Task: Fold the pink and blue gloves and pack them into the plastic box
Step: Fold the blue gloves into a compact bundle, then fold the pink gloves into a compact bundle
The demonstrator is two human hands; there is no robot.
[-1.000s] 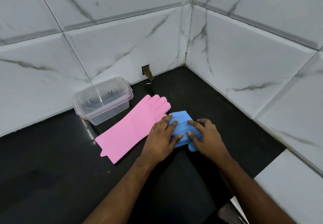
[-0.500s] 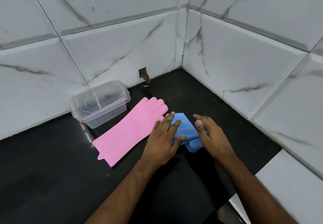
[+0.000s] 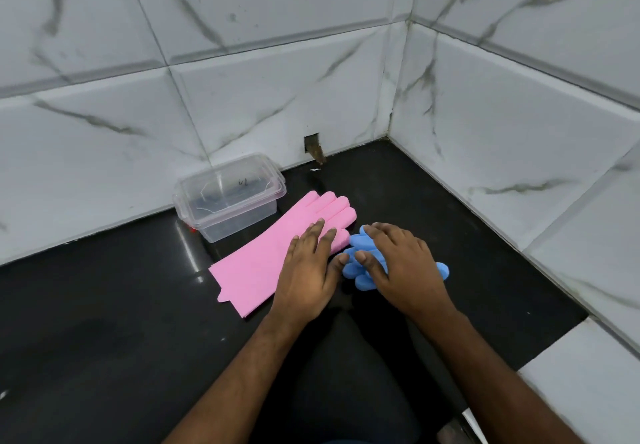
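A pink glove (image 3: 270, 253) lies flat and unfolded on the black counter, its fingers pointing to the back right. My left hand (image 3: 311, 270) rests palm down on its right side with fingers spread, the thumb touching the blue glove. The blue glove (image 3: 356, 267) is bunched into a small folded bundle just right of the pink one. My right hand (image 3: 401, 267) presses down on the bundle and covers most of it. A clear plastic box (image 3: 228, 197) with its lid on stands behind the pink glove, against the wall.
The black counter (image 3: 104, 339) fills a corner between two white marble-tiled walls (image 3: 519, 132). A small dark hole (image 3: 313, 147) is in the back wall near the counter. A white ledge (image 3: 581, 391) borders the counter at the lower right.
My left hand has slid left off the blue glove onto the pink glove. My right hand has moved over the blue bundle, which now looks more bunched. The camera has tilted slightly.
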